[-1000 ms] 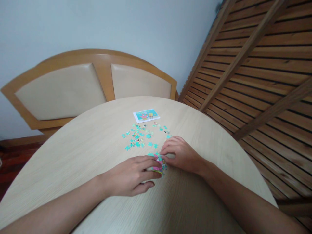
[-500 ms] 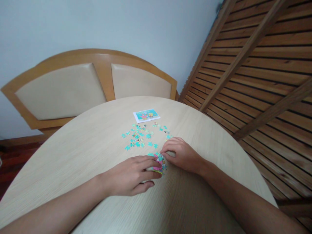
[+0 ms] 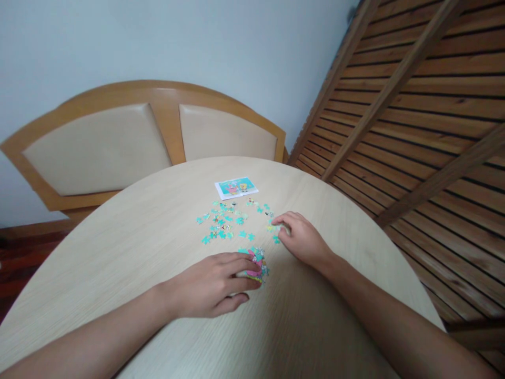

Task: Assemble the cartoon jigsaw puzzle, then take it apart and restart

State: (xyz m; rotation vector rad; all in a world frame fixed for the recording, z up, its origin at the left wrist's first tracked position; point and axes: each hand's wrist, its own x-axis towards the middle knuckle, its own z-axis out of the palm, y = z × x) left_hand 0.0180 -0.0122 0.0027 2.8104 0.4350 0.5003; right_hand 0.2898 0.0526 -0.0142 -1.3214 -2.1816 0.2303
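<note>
The part-assembled jigsaw (image 3: 259, 253) on the bench (image 3: 158, 242) is partly covered by the left hand (image 3: 209, 284), fingers spread, nothing gripped. Beyond it, loose jigsaw pieces (image 3: 222, 235) are bordered by the right hand (image 3: 302, 237), grip parted; piece selection is judged in hand, a fine pinch called for.

Table (image 3: 130, 237): showing matt wd grain
Seat-back pads (image 3: 224, 131): looking smooth, semi-gloss
Puzzle pcs (image 3: 222, 235): looking card-like
Slats (image 3: 457, 86): showing wd grain
</note>
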